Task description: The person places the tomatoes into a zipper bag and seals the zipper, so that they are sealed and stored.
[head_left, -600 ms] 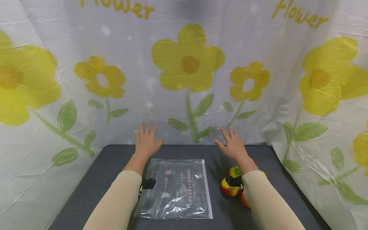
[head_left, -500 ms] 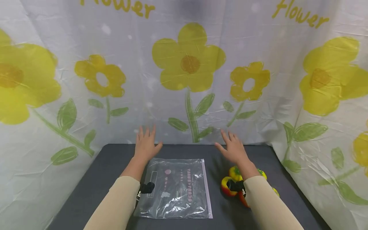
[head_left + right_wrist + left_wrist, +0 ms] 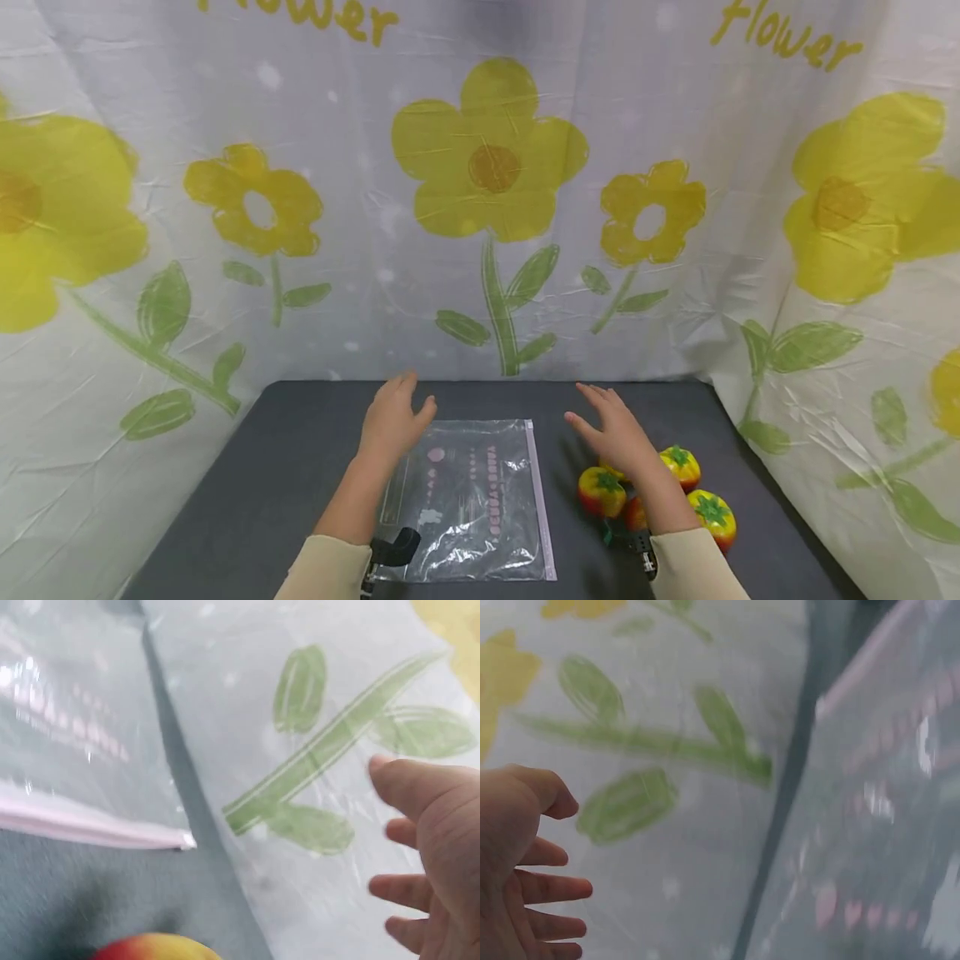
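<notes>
The left hand (image 3: 392,425) is raised over the dark table (image 3: 292,475), its fingers (image 3: 555,887) loosely straight and parted, thumb held away from them; it has hold of nothing. In the head view it overlaps the far left corner of a clear bag (image 3: 457,492), the thing nearest to it. The bag lies flat in the middle of the table, with pink print (image 3: 492,492) across it and a pale pink zip strip (image 3: 542,508) down its right edge. The right hand (image 3: 615,429) is raised too, fingers apart and slightly bent, thumb out to the side, also holding nothing. In the head view it appears just beyond the red and yellow fruit (image 3: 602,493), to the right of the bag. The fruit sits in a group near the bag's zip side, five pieces visible, some with green tops (image 3: 712,507) showing; the right forearm (image 3: 663,496) hides part of the group. Pale sleeves (image 3: 330,571) cover both arms above the wrists, and a white cloth (image 3: 360,250) with yellow flowers (image 3: 491,204) hangs behind the table.
</notes>
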A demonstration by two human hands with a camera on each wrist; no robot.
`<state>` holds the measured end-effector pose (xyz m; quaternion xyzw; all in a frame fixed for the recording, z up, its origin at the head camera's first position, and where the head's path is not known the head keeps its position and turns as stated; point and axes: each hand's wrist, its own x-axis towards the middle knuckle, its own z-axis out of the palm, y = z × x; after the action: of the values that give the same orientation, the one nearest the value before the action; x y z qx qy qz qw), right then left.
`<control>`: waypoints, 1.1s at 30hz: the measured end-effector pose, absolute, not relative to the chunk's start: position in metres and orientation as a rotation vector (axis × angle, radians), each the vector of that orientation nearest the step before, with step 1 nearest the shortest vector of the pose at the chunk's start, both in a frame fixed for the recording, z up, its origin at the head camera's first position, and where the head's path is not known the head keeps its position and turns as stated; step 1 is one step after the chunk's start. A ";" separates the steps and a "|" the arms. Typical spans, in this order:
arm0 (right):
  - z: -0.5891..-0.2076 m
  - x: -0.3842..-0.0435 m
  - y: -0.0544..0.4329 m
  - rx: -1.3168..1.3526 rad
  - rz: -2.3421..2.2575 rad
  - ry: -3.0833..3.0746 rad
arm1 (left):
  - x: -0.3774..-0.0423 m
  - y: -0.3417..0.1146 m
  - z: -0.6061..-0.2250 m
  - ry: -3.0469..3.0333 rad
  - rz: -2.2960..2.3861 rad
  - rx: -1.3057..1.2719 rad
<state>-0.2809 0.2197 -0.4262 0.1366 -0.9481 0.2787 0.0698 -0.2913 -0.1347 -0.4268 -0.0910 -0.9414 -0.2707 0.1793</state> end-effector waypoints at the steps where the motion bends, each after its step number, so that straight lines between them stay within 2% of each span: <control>1: -0.428 -0.276 0.220 0.404 0.895 -2.857 | -0.286 -0.131 -0.427 -2.656 -0.806 -0.259; 9: -0.432 -0.249 0.224 0.351 1.048 -2.820 | -0.259 -0.102 -0.428 -2.649 -0.902 -0.272; 17: -0.427 -0.231 0.240 0.241 1.052 -2.837 | -0.255 -0.083 -0.448 -2.687 -0.902 -0.299; 23: -0.425 -0.229 0.245 0.234 1.037 -2.840 | -0.261 -0.064 -0.458 -2.695 -0.866 -0.348; 33: -0.425 -0.235 0.252 0.243 1.018 -2.899 | -0.245 -0.008 -0.494 -2.800 -0.783 -0.492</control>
<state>-0.2347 0.2517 -0.4253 0.0789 -0.9402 0.3301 0.0299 -0.2446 -0.0084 -0.4939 -0.1659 -0.9452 -0.2643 0.0962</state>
